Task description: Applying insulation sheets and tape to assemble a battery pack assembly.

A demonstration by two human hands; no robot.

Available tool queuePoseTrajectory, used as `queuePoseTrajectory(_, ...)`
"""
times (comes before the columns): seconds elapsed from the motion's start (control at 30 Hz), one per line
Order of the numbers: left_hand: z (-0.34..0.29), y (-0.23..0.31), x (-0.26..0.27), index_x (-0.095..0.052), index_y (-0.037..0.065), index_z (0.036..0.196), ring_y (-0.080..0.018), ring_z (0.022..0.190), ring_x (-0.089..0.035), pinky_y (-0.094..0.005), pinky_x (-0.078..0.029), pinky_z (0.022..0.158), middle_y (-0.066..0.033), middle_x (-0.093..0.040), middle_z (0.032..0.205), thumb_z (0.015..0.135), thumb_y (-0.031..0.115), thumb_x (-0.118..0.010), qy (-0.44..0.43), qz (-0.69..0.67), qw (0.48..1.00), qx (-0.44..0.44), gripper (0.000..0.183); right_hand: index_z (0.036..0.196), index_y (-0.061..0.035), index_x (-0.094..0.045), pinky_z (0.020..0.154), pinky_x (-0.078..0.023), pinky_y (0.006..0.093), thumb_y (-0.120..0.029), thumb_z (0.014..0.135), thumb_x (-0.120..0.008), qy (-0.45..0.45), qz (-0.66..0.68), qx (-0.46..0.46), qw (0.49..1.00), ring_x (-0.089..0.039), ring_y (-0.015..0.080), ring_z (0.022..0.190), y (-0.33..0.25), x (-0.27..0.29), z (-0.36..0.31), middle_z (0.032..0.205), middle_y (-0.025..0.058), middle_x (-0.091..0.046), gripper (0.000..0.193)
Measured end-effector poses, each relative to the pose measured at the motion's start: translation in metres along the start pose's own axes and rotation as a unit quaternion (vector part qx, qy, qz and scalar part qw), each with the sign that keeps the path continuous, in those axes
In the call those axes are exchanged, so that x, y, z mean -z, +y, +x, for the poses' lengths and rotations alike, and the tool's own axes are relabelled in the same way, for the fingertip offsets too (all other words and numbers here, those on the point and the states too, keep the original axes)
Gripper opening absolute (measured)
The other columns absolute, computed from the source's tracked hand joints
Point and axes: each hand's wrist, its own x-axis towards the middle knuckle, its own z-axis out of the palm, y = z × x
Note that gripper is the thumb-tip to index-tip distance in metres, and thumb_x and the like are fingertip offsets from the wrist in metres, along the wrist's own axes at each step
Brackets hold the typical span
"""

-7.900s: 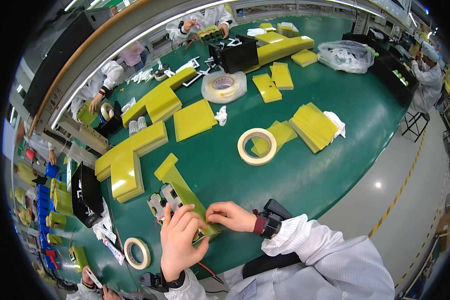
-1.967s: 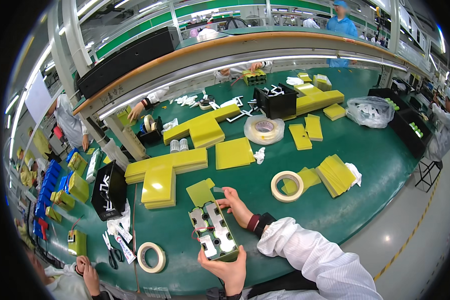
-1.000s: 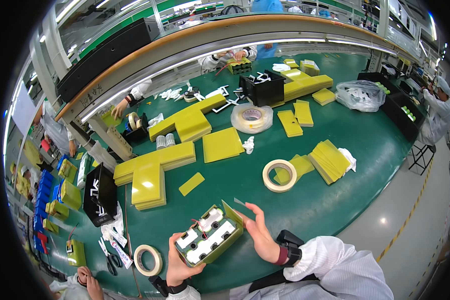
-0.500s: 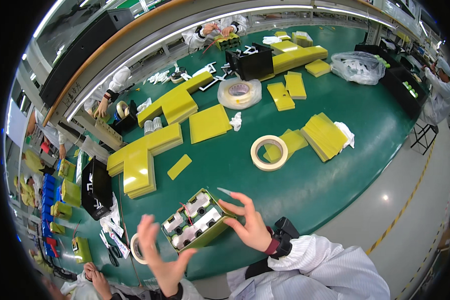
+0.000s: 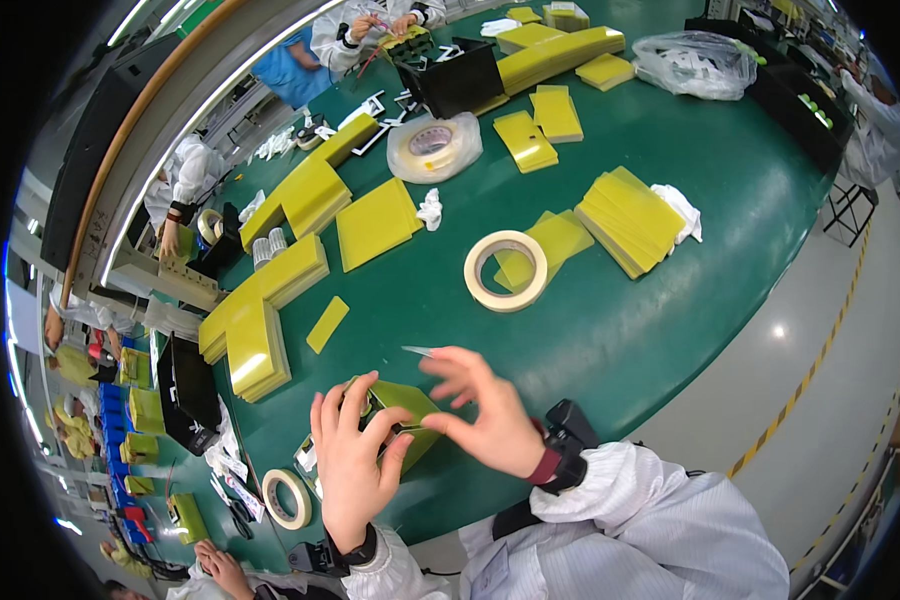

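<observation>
A battery pack (image 5: 429, 407) with yellow-green sides stands at the table's near edge, its top mostly covered by my hands. My left hand (image 5: 355, 460) lies across it, fingers curved over its top and thumb bent round toward its near right corner. At the pack's right end is my right hand (image 5: 490, 420), its thumb tip at the rim and its other fingers apart, holding nothing. A pale, thin pointed sliver (image 5: 417, 350) shows just beyond the right fingertips; whether they touch it I cannot tell.
A masking tape roll (image 5: 478, 268) lies beyond my hands, another tape roll (image 5: 286, 499) to the left beside scissors (image 5: 238, 517). Yellow sheet stacks (image 5: 255, 355) and a black bin (image 5: 188, 390) stand on the left. More sheets (image 5: 630, 220) lie right. Co-workers' hands (image 5: 220, 568) show at left.
My left hand has come down from in front of the pack onto its top, hiding most of the inside. My right thumb stays by the rim. The whole view has shifted.
</observation>
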Motion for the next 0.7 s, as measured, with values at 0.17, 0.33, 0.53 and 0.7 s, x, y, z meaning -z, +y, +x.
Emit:
queuePoseTrajectory(0.17, -0.002, -0.002, -0.001, -0.061, 0.007, 0.089, -0.036, 0.114, -0.044, -0.0609, -0.016, 0.107, -0.0141, -0.048, 0.129, 0.078, 0.017, -0.061, -0.013, 0.015, 1.0, 0.013, 0.014, 0.079, -0.0074, -0.068, 0.074, -0.046, 0.032, -0.011, 0.07, -0.077, 0.038, -0.135, 0.075, 0.987, -0.06, 0.0194, 0.083, 0.003, 0.027, 0.005, 0.093, 0.0049, -0.067, 0.014)
queuePoseTrajectory(0.33, 0.001, 0.0, -0.003, -0.06, 0.007, 0.088, -0.0362, 0.114, -0.044, -0.0609, -0.016, 0.108, -0.0144, -0.048, 0.128, 0.079, 0.019, -0.061, -0.012, 0.009, 1.0, 0.008, 0.015, 0.075, -0.0122, -0.069, 0.07, -0.042, 0.0329, -0.017, 0.071, -0.076, -0.088, -0.131, 0.027, 0.987, -0.056, 0.0183, 0.073, 0.016, 0.013, -0.005, 0.074, -0.0032, -0.067, 0.01)
queuePoseTrajectory(0.53, -0.001, -0.001, -0.002, -0.06, 0.006, 0.088, -0.0364, 0.114, -0.044, -0.0608, -0.015, 0.108, -0.0148, -0.048, 0.128, 0.08, 0.021, -0.06, -0.013, 0.019, 1.0, 0.011, 0.016, 0.074, -0.0152, -0.071, 0.079, -0.039, 0.0328, -0.016, 0.069, -0.076, -0.052, -0.145, 0.013, 0.988, -0.058, 0.0155, 0.074, 0.021, 0.0, -0.006, 0.075, -0.004, -0.068, 0.008)
queuePoseTrajectory(0.7, -0.001, -0.001, -0.002, -0.062, 0.011, 0.089, -0.0384, 0.115, -0.043, -0.0615, -0.018, 0.106, -0.0142, -0.049, 0.127, 0.075, 0.017, -0.064, -0.009, 0.018, 1.0, 0.015, 0.015, 0.073, -0.0172, -0.072, 0.084, -0.036, 0.0317, -0.016, 0.069, -0.076, -0.07, -0.102, -0.039, 0.992, -0.06, 0.0138, 0.077, 0.024, 0.0, -0.006, 0.074, -0.0047, -0.068, 0.005)
